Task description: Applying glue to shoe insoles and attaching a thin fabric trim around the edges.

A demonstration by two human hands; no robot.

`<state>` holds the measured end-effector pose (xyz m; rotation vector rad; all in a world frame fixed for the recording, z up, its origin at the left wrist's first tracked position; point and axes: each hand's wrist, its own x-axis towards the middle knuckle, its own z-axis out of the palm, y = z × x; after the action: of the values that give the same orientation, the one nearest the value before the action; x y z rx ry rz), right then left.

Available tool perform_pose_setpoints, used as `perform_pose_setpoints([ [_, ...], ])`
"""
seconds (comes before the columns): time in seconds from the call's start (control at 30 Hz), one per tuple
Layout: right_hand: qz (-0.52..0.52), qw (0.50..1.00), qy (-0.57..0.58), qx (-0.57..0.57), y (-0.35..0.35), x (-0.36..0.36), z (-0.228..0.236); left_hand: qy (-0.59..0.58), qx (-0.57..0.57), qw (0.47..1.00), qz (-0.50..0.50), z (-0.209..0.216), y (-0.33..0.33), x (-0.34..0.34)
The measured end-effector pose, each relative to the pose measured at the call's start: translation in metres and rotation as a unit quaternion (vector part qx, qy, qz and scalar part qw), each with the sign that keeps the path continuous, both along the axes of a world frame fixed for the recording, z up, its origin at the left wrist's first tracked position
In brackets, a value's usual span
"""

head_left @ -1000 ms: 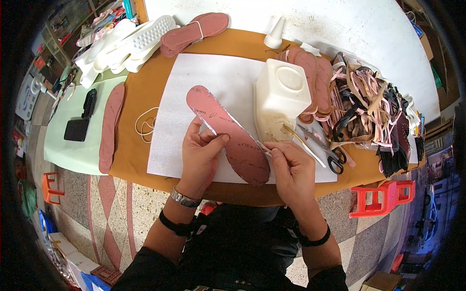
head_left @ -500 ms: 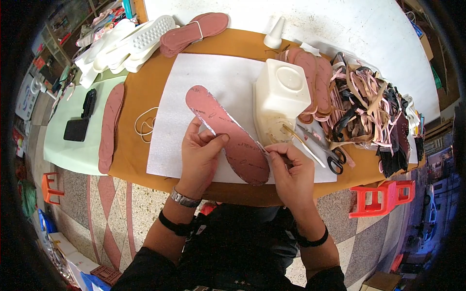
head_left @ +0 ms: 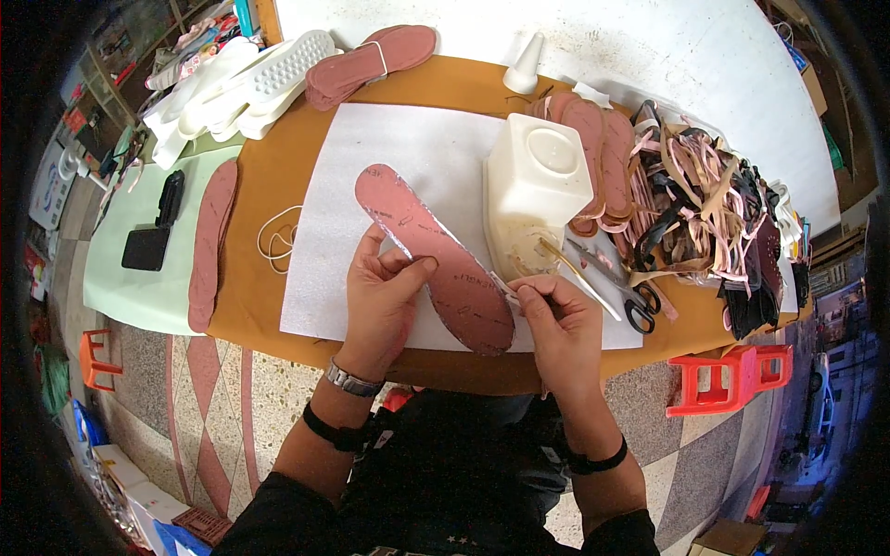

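Note:
A reddish-pink shoe insole (head_left: 434, 255) is tilted above the white sheet (head_left: 320, 250). My left hand (head_left: 385, 287) is closed on its left edge, thumb on top and fingers underneath. At the insole's lower right edge, my right hand (head_left: 556, 320) pinches a narrow pale strip between thumb and fingers. That strip runs along the insole's right side, and its end is hidden in my fingertips. Just beyond my right hand stands a cream plastic container (head_left: 533, 181) with a brush (head_left: 579, 276) leaning out of its stained opening. Black-handled scissors (head_left: 642, 308) lie to its right.
Insole stacks lie at the left (head_left: 213, 246), the back (head_left: 371, 65) and behind the container (head_left: 586, 139). White soles (head_left: 250, 88) are piled back left. A phone (head_left: 146, 249) rests on green sheeting. Tangled straps (head_left: 700, 199) fill the right side. A white cone (head_left: 526, 65) stands behind.
My right hand has shifted very slightly to the right along with the pinched strip. My left hand and the insole have stayed almost still.

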<state>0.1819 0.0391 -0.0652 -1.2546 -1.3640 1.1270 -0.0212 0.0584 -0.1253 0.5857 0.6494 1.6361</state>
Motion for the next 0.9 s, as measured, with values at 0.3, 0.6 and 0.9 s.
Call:
perform_pose_setpoints([
  [0.3,0.006,0.999,0.045,-0.02,-0.0006,0.0007,-0.0006,0.007,-0.002,1.0,-0.002,-0.0001,0.0003,-0.0005],
  [0.6,0.004,0.998,0.047,-0.03,0.0,0.0002,-0.0042,0.0,-0.007,1.0,0.003,-0.0008,0.0003,0.0003],
  [0.9,0.002,0.998,0.036,-0.042,0.0007,0.0008,-0.0023,0.005,-0.008,1.0,-0.001,-0.0005,-0.0003,0.0004],
])
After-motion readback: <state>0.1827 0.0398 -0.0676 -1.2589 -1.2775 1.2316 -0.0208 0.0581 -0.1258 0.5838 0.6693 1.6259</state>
